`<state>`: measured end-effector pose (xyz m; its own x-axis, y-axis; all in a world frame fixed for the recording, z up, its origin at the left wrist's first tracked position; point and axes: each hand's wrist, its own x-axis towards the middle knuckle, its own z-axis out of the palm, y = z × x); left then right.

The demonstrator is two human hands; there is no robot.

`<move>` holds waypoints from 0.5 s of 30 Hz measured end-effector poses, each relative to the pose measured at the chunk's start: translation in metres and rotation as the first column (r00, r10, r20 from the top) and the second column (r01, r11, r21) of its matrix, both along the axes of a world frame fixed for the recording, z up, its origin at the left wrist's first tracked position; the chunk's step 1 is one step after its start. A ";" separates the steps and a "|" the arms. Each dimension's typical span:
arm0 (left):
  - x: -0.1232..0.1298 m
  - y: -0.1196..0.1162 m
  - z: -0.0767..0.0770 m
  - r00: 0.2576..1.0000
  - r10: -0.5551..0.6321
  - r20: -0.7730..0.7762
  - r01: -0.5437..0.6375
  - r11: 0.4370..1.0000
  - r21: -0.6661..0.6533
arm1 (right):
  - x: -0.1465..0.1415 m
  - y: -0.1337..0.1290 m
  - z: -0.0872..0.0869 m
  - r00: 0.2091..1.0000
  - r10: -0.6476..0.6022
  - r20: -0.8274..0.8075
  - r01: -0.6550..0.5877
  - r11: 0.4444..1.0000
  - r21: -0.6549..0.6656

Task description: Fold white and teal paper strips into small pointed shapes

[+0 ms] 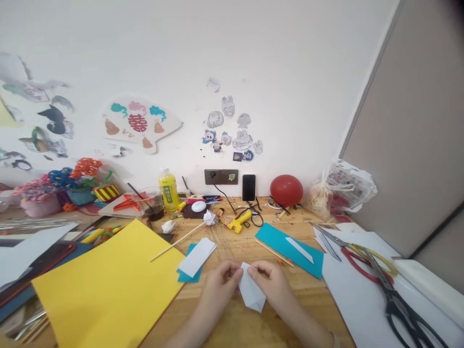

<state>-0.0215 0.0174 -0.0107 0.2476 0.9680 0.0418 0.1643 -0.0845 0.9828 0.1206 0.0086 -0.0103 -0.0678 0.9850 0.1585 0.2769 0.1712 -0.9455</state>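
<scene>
A folded white paper is held between my two hands above the wooden table, its narrow end up and its wider folded end toward me. My left hand pinches its upper left edge with thumb and fingers. On the upper right edge, my right hand grips it the same way, the thumb lying on top. Left of my hands, white paper strips lie over blue paper. A wooden stick with a crumpled white paper flower rests partly on a yellow sheet.
Blue paper with a white strip and a stick lies right of centre. Scissors rest on white sheets at the right. Behind stand a yellow glue gun, a phone, a red balloon and a yellow bottle.
</scene>
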 end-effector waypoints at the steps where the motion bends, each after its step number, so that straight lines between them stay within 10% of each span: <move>1: 0.000 0.000 0.000 1.000 0.010 -0.002 -0.010 1.000 0.003 | 0.000 0.000 -0.001 1.000 0.003 0.016 -0.003 1.000 0.014; 15: 0.005 -0.012 0.007 0.970 -0.003 -0.242 0.042 0.987 0.155 | 0.000 -0.002 0.003 0.990 -0.026 0.140 -0.003 0.979 0.205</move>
<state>-0.0166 0.0054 -0.0034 0.2910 0.9479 0.1299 0.3905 -0.2416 0.8883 0.1207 0.0061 -0.0074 -0.0924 0.9338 0.3456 0.4081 0.3521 -0.8423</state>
